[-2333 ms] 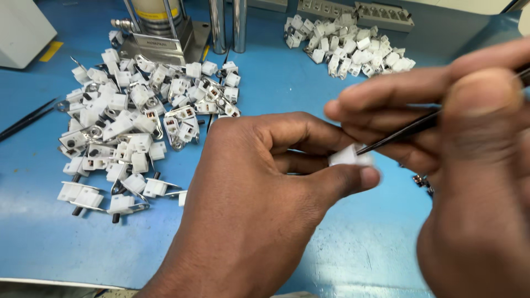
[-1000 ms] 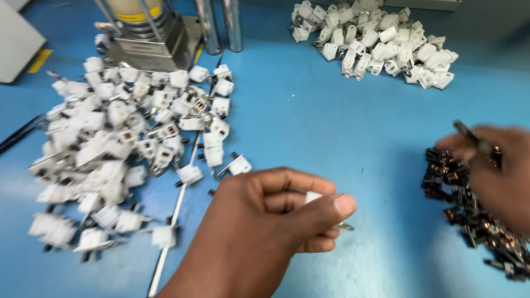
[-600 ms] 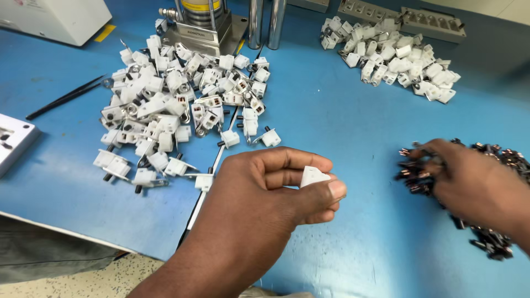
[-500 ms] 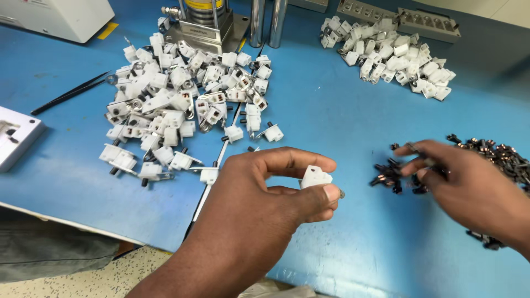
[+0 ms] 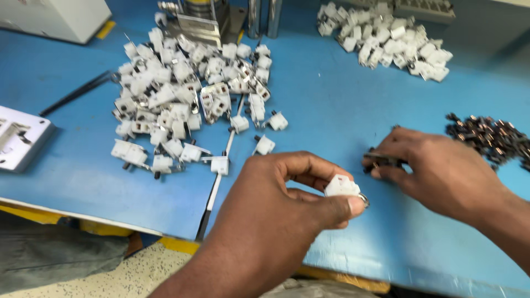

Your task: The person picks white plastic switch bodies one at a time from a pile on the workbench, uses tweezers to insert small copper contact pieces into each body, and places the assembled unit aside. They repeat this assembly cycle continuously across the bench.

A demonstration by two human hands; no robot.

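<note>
Two hands work low in the frame: the left hand [image 5: 287, 204] pinches a white plastic housing [image 5: 341, 186] at centre, the right hand [image 5: 436, 168] pinches small dark metal parts [image 5: 381, 160] on the blue bench [image 5: 331, 105]. White housings [image 5: 182, 94] heap upper left, another pile [image 5: 386, 33] and a press base [image 5: 210, 22] along the top.

**No packages, labels, signs or screens clearly in view**

A white box-shaped thing [image 5: 55, 19] stands at the far left corner of the blue surface [image 5: 342, 110], with a yellow strip [image 5: 105, 30] at its foot. Whether either is a package or a label cannot be told. Nothing else of that kind shows.
</note>
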